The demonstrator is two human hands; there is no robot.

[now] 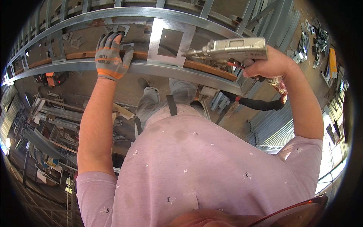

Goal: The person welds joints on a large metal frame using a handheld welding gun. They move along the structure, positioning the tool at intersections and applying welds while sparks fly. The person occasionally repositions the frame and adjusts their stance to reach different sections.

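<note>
My left hand [112,60] wears a grey glove with orange fingertips and cuff. It rests on the near steel rail [159,69] and the reddish-brown strip [81,55] along it, its fingers reaching past the strip, thumb apart. Bare, my right hand [269,65] is wrapped round the grip of a metal gun-shaped power tool [240,45]. The tool's narrow nose points left, at the right side of a shiny plate [154,41] with a square cutout, which spans the rails; whether it touches cannot be made out. A black-sleeved hose [261,104] hangs below the tool.
A curved-looking steel rail [124,12] with crosspieces lies beyond. Metal scraps [319,36] litter the floor at far right. Stacked steel profiles [60,113] lie lower left, near an orange-and-black device [55,78]. More long profiles [264,126] lie to the right.
</note>
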